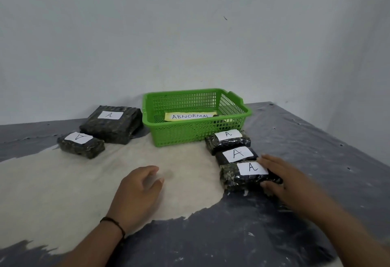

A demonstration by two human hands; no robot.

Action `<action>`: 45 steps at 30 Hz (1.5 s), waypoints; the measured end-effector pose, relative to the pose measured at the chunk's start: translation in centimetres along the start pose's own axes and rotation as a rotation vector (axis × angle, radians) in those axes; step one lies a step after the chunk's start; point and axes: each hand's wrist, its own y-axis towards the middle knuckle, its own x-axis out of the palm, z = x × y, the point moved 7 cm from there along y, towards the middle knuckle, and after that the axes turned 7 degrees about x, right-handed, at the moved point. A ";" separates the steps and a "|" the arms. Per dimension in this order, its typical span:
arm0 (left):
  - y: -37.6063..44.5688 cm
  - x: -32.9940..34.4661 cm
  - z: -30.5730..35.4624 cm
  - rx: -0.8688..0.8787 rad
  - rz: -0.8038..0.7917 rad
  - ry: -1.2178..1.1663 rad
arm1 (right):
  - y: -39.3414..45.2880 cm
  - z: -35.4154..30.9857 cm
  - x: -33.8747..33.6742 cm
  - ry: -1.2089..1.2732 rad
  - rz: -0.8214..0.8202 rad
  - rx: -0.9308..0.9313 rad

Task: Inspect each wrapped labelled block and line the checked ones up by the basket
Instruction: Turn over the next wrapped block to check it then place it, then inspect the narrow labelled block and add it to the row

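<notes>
Where the green basket (pixel 196 134) sits, an ABNORMAL label (pixel 190 116) lies inside.

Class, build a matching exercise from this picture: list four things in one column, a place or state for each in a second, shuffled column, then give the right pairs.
Things
1. green basket
2. large block
3. nearest block in the row
4. left hand

Places or states
a. gripped by the right hand
b. holds an ABNORMAL label
c. left of the basket, farthest back
d. holding nothing, over the pale patch

Pairs: 1-b, 2-c, 3-a, 4-d
</notes>
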 end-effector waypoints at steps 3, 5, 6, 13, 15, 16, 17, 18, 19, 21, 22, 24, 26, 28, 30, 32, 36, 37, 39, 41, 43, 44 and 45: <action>-0.1 0.0 0.1 0.008 0.002 0.012 | 0.6 0.1 0.2 -0.052 0.006 -0.022; -0.1 0.0 0.1 0.015 0.005 0.021 | 0.9 0.2 0.2 -0.078 0.008 -0.020; -0.1 -0.1 0.2 0.017 0.006 0.026 | 1.1 0.3 0.1 -0.083 0.012 -0.020; -0.2 -0.2 0.4 0.021 0.005 0.007 | 1.1 -0.4 -0.3 -0.097 0.044 -0.011; -0.2 -0.2 0.5 0.028 0.002 0.004 | 1.0 -0.4 -0.3 -0.127 0.048 0.005; -0.1 -0.2 0.5 0.026 -0.001 0.004 | 0.9 -0.5 -0.2 -0.171 0.040 0.024; -0.1 -0.2 0.3 0.017 -0.002 -0.002 | 0.9 -0.6 -0.1 -0.212 0.035 0.042; 0.0 -0.3 0.1 -0.002 0.004 -0.018 | 0.9 -1.0 0.0 -0.230 0.045 0.053; 0.2 -0.4 -0.2 -0.034 0.018 -0.050 | 0.8 -1.7 0.0 -0.219 0.067 0.054; 0.5 -0.9 -1.0 -0.127 0.056 -0.170 | 0.7 -3.9 0.2 -0.159 0.154 0.008; 0.6 -1.1 -1.3 -0.174 0.067 -0.238 | 0.7 -5.5 0.4 -0.133 0.196 -0.033; 1.0 -1.8 -1.6 -0.224 0.059 -0.324 | 0.9 -9.2 1.3 -0.104 0.251 -0.131; 1.5 -2.8 -1.8 -0.238 0.033 -0.344 | 1.5 -12.8 3.0 -0.068 0.203 -0.202; 2.0 -4.3 -2.5 -0.240 0.049 -0.329 | 2.3 -15.9 5.1 -0.053 0.174 -0.274; 2.4 -6.5 -3.5 -0.226 0.112 -0.250 | 3.2 -19.1 7.1 -0.056 0.078 -0.314; 2.8 -8.8 -4.7 -0.203 0.194 -0.147 | 4.4 -21.7 9.5 -0.068 -0.033 -0.338; 3.8 -12.4 -7.1 -0.126 0.310 0.074 | 7.1 -25.2 13.2 -0.002 -0.091 -0.305; 4.1 -13.1 -7.6 -0.109 0.338 0.123 | 7.6 -25.4 14.0 0.029 -0.082 -0.276; 5.1 -14.2 -8.6 -0.088 0.376 0.206 | 8.3 -25.4 15.5 0.037 -0.065 -0.259; 6.4 -14.7 -9.2 -0.073 0.395 0.277 | 8.6 -25.1 16.5 0.005 -0.046 -0.288; 7.6 -14.8 -10.2 -0.112 0.386 0.313 | 8.8 -24.5 16.5 0.040 0.004 -0.277; 8.0 -14.6 -10.5 -0.132 0.377 0.321 | 8.8 -24.3 16.2 0.070 0.027 -0.266; 8.3 -14.3 -10.9 -0.148 0.365 0.321 | 8.7 -24.3 16.1 0.085 0.039 -0.263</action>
